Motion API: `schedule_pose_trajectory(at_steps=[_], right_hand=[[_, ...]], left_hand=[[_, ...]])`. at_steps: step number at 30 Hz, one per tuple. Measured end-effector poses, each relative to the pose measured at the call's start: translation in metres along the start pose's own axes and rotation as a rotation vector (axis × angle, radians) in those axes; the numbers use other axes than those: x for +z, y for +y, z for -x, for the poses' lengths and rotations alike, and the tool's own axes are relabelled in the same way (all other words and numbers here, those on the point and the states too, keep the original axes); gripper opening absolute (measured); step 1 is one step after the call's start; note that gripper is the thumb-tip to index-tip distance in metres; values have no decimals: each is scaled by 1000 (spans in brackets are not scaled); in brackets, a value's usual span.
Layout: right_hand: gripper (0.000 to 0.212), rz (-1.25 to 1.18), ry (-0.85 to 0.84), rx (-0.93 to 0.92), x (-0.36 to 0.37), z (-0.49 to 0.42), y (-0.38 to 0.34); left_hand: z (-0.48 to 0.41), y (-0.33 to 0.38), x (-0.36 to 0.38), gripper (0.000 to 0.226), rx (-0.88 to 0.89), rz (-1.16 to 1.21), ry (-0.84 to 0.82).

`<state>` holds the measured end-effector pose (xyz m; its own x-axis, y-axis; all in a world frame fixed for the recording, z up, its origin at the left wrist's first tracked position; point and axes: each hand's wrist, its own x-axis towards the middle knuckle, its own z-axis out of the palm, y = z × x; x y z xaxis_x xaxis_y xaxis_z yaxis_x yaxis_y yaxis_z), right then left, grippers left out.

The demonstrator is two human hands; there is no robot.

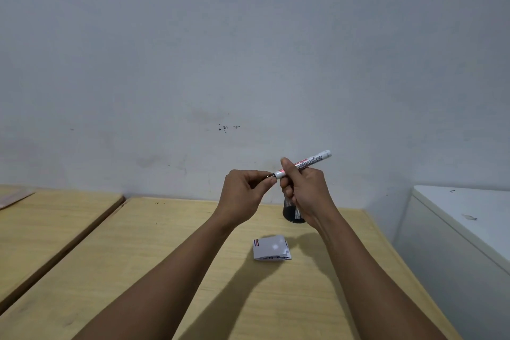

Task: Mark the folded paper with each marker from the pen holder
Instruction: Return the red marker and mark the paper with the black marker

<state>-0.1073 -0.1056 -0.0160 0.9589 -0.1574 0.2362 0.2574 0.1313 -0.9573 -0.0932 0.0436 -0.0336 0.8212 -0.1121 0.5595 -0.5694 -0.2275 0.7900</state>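
My right hand [303,190] grips a white board marker [311,160] by its barrel, held up above the table with its rear end pointing up and right. My left hand [245,190] is closed around the marker's front end, where the cap is mostly hidden inside my fingers. A small folded white paper [271,249] lies on the wooden table [165,257] below my hands, with short coloured lines at its top left corner. The black mesh pen holder [292,212] stands behind the paper, partly hidden by my right wrist.
A second wooden table [49,218] sits to the left across a narrow gap. A white cabinet top [463,218] stands at the right. A grey wall [248,63] runs along the far table edge.
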Motion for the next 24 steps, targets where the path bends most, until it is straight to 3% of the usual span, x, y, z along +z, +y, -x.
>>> schedule_pose_trajectory(at_steps=[4,7,9,10,12,15,19,24], right_hand=[[37,-63,31,64,3,-2,-3],[51,87,109,64,2,-5,-8],[49,327,249,-70,-5,-11,-6],[38,472,300,-199,-11,-14,-3],[16,699,262,-443,-21,-19,1],[34,929,126,-568,-29,-30,2],[15,933,108,-647,-41,-54,-6],[11,772,204,-476,-62,-84,-8]], left_hand=[[-2,-1,6,11,170,-177,85],[-13,-1,4,12,123,-194,86],[-24,-1,2,13,97,-253,111],[-29,0,0,13,108,-301,115],[-38,5,-1,16,177,-431,97],[-53,13,3,20,273,-504,60],[-72,17,14,24,330,-438,32],[-83,-2,31,40,269,-494,-11]])
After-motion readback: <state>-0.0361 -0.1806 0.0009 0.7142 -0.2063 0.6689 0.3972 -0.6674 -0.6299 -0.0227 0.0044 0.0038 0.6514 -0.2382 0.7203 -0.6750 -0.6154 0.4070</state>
